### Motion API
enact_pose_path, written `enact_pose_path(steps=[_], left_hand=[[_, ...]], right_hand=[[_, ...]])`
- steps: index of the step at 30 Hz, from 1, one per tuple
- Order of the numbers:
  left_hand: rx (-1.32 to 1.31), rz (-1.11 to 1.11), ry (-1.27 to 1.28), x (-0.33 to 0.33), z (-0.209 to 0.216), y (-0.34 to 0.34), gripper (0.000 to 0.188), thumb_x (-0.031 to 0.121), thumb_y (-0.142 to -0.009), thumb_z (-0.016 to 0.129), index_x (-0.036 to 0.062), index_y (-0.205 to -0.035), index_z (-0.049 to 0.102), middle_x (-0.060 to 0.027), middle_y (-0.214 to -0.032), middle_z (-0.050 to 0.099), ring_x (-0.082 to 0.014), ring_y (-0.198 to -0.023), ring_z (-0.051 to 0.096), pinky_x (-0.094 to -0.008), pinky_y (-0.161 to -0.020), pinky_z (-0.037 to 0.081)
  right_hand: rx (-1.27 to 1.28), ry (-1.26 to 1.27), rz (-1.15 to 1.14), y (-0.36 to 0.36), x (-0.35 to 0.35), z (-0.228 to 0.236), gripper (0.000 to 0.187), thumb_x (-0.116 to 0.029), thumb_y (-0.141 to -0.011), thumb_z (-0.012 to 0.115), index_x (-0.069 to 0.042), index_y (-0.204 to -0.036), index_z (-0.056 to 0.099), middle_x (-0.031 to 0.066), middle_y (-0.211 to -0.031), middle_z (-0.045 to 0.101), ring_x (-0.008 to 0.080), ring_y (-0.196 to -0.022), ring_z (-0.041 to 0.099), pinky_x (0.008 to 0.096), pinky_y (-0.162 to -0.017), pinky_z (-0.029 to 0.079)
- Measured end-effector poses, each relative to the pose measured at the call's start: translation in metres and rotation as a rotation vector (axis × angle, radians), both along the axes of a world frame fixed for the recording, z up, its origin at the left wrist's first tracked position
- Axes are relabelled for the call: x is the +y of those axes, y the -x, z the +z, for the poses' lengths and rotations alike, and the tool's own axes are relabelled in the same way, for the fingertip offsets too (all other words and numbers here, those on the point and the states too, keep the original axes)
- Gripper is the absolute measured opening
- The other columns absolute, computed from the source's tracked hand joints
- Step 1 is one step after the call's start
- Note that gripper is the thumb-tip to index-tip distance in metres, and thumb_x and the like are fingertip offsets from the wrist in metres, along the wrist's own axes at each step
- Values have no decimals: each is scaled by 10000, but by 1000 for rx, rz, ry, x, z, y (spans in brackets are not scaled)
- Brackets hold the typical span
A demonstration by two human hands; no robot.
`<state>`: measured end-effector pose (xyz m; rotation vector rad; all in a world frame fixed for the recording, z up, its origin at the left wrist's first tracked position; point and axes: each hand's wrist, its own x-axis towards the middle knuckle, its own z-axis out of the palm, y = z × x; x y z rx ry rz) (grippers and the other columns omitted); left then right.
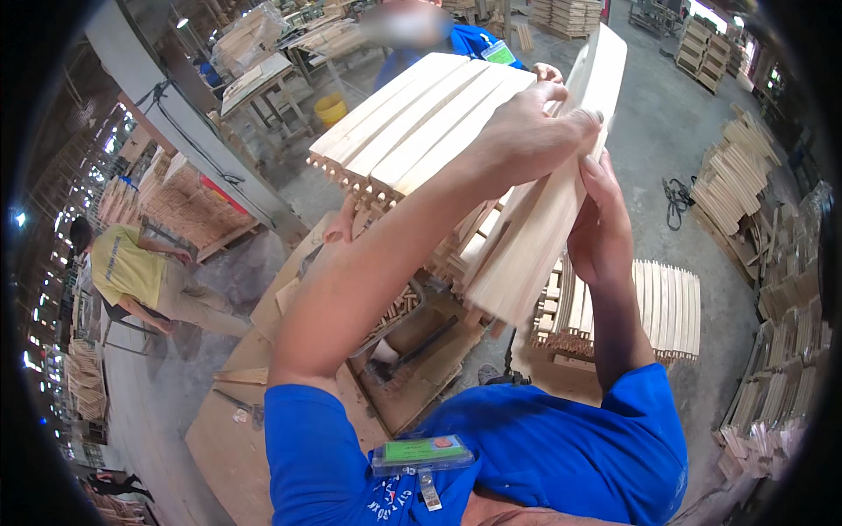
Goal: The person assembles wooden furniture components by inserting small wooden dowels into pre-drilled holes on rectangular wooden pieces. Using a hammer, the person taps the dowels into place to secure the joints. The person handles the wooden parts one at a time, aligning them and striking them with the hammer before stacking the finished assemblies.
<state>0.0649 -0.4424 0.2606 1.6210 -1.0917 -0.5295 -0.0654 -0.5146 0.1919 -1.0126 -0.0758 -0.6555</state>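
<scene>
In front of me a long pale wooden slat [535, 245] stands tilted, its upper end slightly blurred. My left hand [548, 127] reaches across and grips its upper part, thumb on the near face. Lower on the right side, my right hand [603, 206] holds the same slat, fingers partly hidden behind it. Just left of it is a stack of pale slats [421, 123] with small pegs along the near ends; my left forearm passes over its corner. A co-worker's hand [548, 74] is beside the slat's far side. Another hand [340, 221] shows under the stack's left edge.
A co-worker in blue [474, 39] stands behind the stack. More slats [667, 307] lie stacked at the right. Below my left arm is a wooden bench [224, 438] with an open compartment [438, 368]. A person in yellow [132, 267] sits at the left, near a pillar [189, 123].
</scene>
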Motion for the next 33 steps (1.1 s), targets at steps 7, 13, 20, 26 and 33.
enact_pose_path(steps=[7,13,20,26,33], left_hand=[[-567,50,-213,26,3,-17,586,454,-1019,616,-57,-1299,674,-184,-1099,764,-251,-1027,731,-365,-908,560],[-437,302,76,133,-15,-27,583,414,-1005,686,-51,-1353,648,-218,-1200,746,-243,-1112,723,-349,-976,550],[-102,547,212,249,-71,-14,459,275,-1026,711,-26,-1364,638,-100,-1190,722,-153,-1107,675,-308,-1002,516],[200,712,286,304,-158,-13,474,270,-1033,715,-50,-1372,629,-107,-1219,713,-150,-1124,663,-293,-993,522],[280,840,221,330,-265,-1,495,288,-1037,701,-61,-1376,612,-117,-1206,708,-150,-1094,662,-302,-976,526]], right_hand=[[247,-29,-79,-17,-21,-34,542,-311,-1045,549,15,-1453,403,139,-1179,607,178,-920,721,308,-676,677],[463,192,-55,-33,-34,-50,605,-400,-1032,602,13,-1451,461,118,-1169,611,111,-790,697,230,-552,631],[717,419,-155,-35,-39,-38,689,-517,-1032,620,26,-1446,533,114,-1321,602,101,-899,570,222,-598,624],[518,217,-138,-41,-32,-44,320,-284,-1085,602,13,-1202,620,18,-914,621,88,-704,624,232,-614,601],[376,170,-230,-42,-23,-61,387,-239,-1102,557,24,-1385,564,39,-1082,670,82,-811,629,244,-618,548]])
